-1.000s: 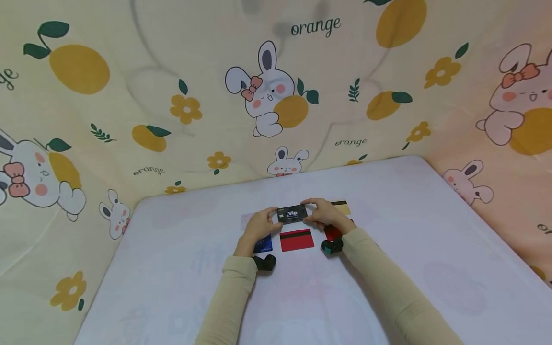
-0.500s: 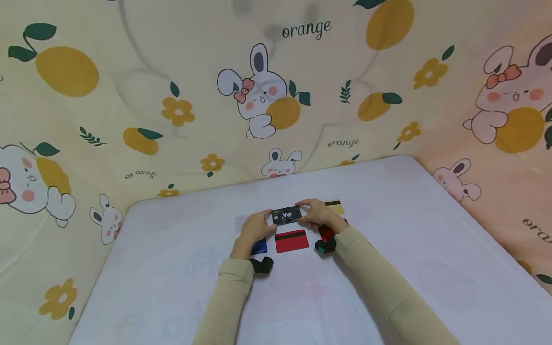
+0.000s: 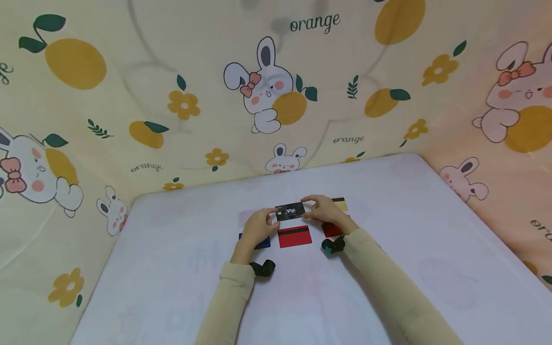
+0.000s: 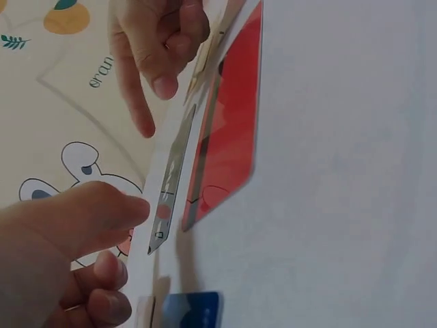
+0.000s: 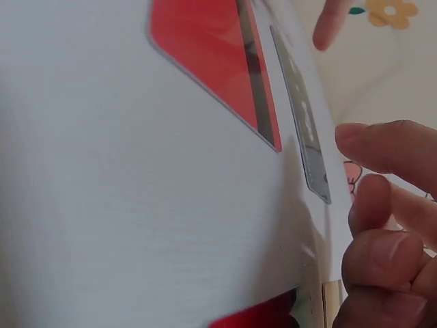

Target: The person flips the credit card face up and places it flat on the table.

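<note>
Easing off the black Vip card (image 3: 290, 211), now lying just beyond the middle red card (image 3: 295, 238), left hand (image 3: 257, 227) and right hand (image 3: 324, 210) each show a half-open, empty grip, so placing it seems done.

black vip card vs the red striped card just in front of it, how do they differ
The Vip card is black with pale lettering; the red striped card has a dark band near its far edge. The Vip card is between the left hand and right hand; the red striped card lies nearer the person. Both are flat, rectangular cards.
</note>
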The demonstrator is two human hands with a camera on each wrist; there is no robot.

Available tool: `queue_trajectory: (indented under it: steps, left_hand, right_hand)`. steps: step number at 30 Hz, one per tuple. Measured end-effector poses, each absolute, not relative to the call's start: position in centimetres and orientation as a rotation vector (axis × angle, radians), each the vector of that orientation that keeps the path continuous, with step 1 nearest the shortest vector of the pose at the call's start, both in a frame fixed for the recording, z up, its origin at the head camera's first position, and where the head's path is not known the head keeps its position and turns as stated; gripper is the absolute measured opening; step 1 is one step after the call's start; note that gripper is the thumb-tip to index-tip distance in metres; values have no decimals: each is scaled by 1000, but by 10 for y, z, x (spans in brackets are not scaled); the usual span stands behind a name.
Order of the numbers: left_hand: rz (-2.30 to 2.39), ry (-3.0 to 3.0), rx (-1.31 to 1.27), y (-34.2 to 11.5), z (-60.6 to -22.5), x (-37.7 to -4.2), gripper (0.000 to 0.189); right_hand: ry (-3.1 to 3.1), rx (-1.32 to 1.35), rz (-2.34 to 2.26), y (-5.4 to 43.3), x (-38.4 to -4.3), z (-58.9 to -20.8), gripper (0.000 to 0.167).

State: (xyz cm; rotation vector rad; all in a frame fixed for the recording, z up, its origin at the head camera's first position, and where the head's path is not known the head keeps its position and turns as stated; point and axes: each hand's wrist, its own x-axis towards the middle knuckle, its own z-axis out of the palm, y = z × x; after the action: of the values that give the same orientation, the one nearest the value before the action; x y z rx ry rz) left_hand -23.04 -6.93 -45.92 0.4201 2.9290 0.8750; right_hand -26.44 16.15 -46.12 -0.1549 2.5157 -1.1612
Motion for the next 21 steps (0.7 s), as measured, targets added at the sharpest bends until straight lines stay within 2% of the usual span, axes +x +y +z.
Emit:
queue_trajectory:
  steps: [5,12,21]
  left_hand:
    - [933,2883,502,-73,-459,-224,39]
    - [967,2816,487,-77,-456,-214,38]
    - [938,2770,478,-80,-455,-203,50]
  right_hand:
    - [2532,-208,-1186,168,-253,-462,55]
    - [2502,-285,-1300,171,-234,-459,53]
    - [2447,-296,-1314,172,-219,-461,55]
